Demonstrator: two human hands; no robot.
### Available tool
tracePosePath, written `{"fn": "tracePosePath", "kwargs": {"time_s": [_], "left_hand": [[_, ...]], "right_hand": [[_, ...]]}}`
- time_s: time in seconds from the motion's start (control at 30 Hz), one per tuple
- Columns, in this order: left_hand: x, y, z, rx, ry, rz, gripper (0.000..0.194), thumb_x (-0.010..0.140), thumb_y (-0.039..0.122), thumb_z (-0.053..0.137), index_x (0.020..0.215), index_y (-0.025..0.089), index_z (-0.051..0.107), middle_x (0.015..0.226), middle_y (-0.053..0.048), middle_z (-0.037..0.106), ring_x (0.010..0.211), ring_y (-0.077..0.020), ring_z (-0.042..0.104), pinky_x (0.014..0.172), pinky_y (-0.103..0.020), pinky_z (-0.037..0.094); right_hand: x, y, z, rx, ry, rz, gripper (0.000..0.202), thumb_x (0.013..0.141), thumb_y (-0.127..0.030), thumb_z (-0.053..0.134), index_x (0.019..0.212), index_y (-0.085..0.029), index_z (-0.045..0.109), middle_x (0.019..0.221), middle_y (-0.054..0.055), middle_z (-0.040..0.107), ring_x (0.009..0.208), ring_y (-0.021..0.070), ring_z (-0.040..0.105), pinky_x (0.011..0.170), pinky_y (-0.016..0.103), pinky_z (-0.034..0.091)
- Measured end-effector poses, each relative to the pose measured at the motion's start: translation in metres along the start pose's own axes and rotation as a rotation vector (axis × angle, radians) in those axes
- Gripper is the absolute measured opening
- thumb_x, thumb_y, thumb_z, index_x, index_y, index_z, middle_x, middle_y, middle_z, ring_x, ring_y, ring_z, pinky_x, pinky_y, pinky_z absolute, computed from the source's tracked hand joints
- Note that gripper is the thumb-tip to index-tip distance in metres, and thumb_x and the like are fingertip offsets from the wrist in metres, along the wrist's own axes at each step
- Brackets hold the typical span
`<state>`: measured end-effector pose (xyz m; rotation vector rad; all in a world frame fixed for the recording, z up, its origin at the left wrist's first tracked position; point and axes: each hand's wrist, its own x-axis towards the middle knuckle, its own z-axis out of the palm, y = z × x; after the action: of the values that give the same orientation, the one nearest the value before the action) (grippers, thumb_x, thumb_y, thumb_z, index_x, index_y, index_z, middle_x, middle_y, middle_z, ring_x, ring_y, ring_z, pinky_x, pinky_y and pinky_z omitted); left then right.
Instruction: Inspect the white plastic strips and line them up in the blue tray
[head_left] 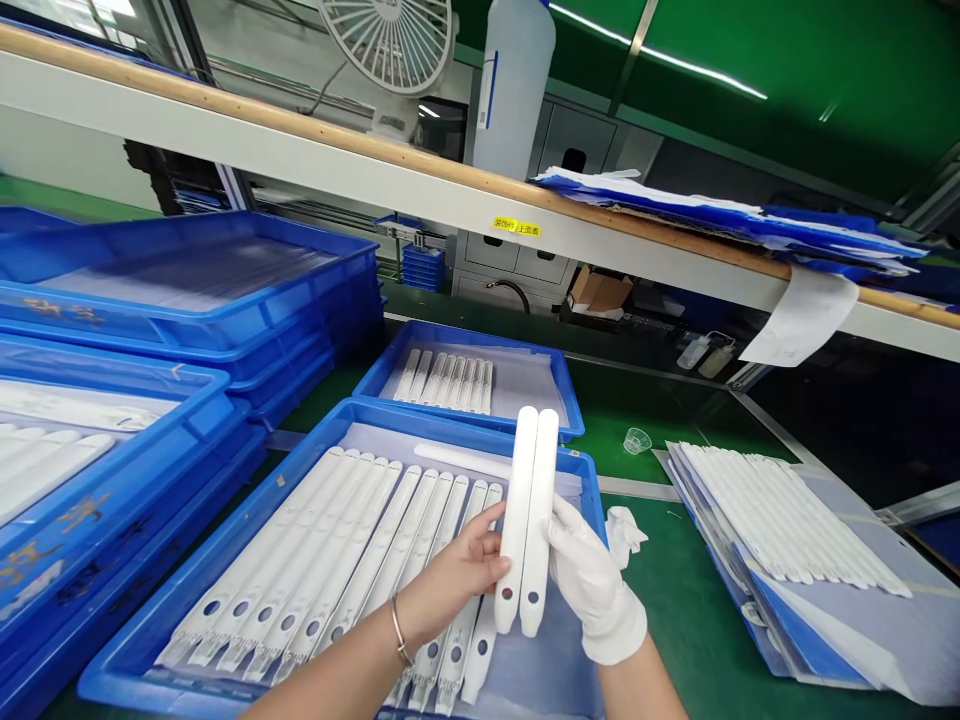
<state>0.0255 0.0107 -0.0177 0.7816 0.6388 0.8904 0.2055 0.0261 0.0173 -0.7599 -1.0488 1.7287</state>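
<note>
Two long white plastic covers, a left one (519, 510) and a right one (541, 530), stand side by side over the tray, each with a small round hole near its lower end. Bare and wearing a bracelet, my left hand (476, 555) is closed on the left cover's edge. My right hand (589, 580), in a white glove, grips the right cover from its other side. Below them, a blue tray (225, 540) holds a row of similar white parts (330, 560) on a pale sheet. One more white piece (465, 460) lies crosswise along the tray's back.
Behind sits a second blue tray (566, 390) with white parts. Stacked blue trays (300, 300) rise at left. On the right, white strips (787, 510) lie on layered sheets. A crumpled tissue (624, 535) and clear cup (637, 440) are nearby. A shelf (420, 170) crosses above.
</note>
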Motion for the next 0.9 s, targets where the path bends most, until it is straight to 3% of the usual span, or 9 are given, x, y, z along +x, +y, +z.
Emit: {"fn": "tracePosePath", "kwargs": {"time_s": [0.17,0.37,0.53,0.67,0.77,0.9], "left_hand": [[0.0,-0.001,-0.001,0.074,-0.012,0.037,0.086,0.077,0.032,0.073,0.146,0.02,0.023,0.099,-0.008,0.062,0.088,-0.0203,0.059,0.077,-0.034,0.044],[-0.004,0.008,0.007,0.112,-0.06,0.05,0.08,0.077,0.031,0.073,0.144,0.022,0.03,0.12,-0.013,0.059,0.108,-0.0252,0.055,0.09,-0.038,0.042],[-0.002,0.002,0.003,0.117,-0.074,0.073,0.081,0.077,0.028,0.072,0.145,0.022,0.029,0.118,-0.013,0.062,0.106,-0.0254,0.058,0.092,-0.039,0.042],[0.0,-0.001,0.003,0.124,-0.072,0.08,0.078,0.078,0.029,0.072,0.144,0.023,0.031,0.116,-0.011,0.063,0.105,-0.0253,0.059,0.093,-0.04,0.041],[-0.001,0.001,0.006,0.13,-0.073,0.076,0.078,0.078,0.029,0.072,0.144,0.023,0.031,0.113,-0.01,0.065,0.104,-0.0246,0.059,0.094,-0.04,0.04],[-0.001,0.002,0.006,0.155,-0.071,0.072,0.075,0.079,0.028,0.07,0.144,0.023,0.032,0.108,-0.008,0.066,0.1,-0.0226,0.059,0.093,-0.038,0.039]], "right_hand": [[0.0,0.002,-0.002,0.037,-0.041,-0.021,0.041,0.086,-0.032,0.064,0.126,-0.023,0.057,0.124,0.009,0.061,0.11,0.0275,0.058,0.095,0.044,0.047],[0.0,0.002,0.001,0.015,-0.044,-0.053,0.039,0.087,-0.032,0.064,0.124,-0.025,0.059,0.121,0.008,0.063,0.112,0.0272,0.057,0.098,0.044,0.044],[0.0,-0.007,0.009,-0.26,0.035,-0.106,0.041,0.09,-0.036,0.06,0.128,-0.023,0.057,0.123,0.007,0.061,0.114,0.0258,0.055,0.102,0.041,0.041],[-0.001,-0.006,0.012,-0.323,0.073,-0.068,0.046,0.088,-0.041,0.061,0.129,-0.021,0.056,0.114,0.008,0.065,0.102,0.0261,0.061,0.09,0.04,0.049],[-0.002,-0.003,0.014,-0.25,0.023,0.0,0.049,0.086,-0.041,0.063,0.13,-0.021,0.054,0.106,0.008,0.067,0.092,0.0249,0.065,0.082,0.039,0.052],[-0.002,-0.003,0.01,-0.312,-0.076,0.023,0.045,0.081,-0.037,0.07,0.122,-0.02,0.06,0.097,0.006,0.069,0.09,0.0244,0.065,0.085,0.04,0.051]]}}
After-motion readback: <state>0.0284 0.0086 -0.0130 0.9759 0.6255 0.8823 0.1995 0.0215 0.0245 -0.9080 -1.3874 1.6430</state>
